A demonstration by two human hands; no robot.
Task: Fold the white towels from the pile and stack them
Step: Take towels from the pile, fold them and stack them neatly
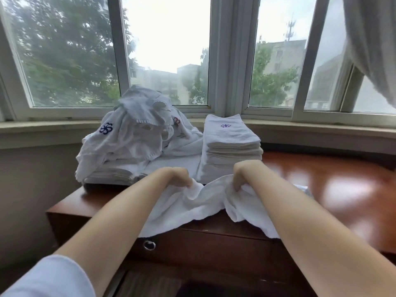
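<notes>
Gripping white towel (192,207) w/ both hands, L (179,175) & R (243,173) fingers clamped on cloth.

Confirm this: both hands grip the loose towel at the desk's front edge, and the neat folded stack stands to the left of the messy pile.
One thing is wrong. In the head view the folded stack stands right of the messy pile, not left. Both hands, left and right, do grip the loose towel at the desk's front edge.
</notes>
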